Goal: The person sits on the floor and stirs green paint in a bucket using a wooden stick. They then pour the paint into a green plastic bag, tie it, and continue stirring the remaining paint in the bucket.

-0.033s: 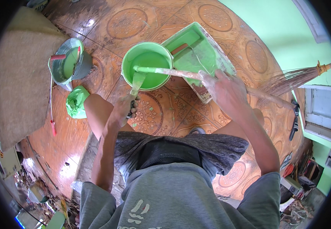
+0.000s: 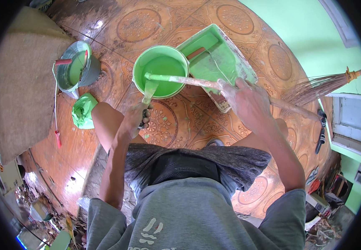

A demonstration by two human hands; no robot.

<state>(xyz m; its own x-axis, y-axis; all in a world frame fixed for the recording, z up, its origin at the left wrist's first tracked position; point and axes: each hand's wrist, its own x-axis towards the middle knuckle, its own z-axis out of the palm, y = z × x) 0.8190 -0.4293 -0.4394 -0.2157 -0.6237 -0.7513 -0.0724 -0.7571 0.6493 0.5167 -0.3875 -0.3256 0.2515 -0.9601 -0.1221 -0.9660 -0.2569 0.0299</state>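
Note:
My left hand [image 2: 136, 118] is closed round the dark handle of a putty knife [image 2: 150, 89]. Its paint-smeared blade points up at the near rim of a paint bucket [image 2: 136, 77], close beneath a wooden stick [image 2: 197, 81]. Whether blade and stick touch I cannot tell. My right hand [image 2: 247, 98], whitish with dried paint, grips the stick around its middle. The stick's green-coated end hangs over the light green paint [image 2: 166, 71] in the bucket, while its bare end points right. Behind and right of the bucket lies a paint tray [image 2: 230, 68] coated in green, with a brown handle across its left edge.
Left of me stand a grey bucket [image 2: 93, 68] with green paint and a crumpled green bag [image 2: 84, 111]. A paint roller [image 2: 56, 104] with a red grip hangs from that bucket. To the right are a twig broom [image 2: 322, 88], a black-handled tool [image 2: 321, 133] and a green wall [image 2: 309, 41].

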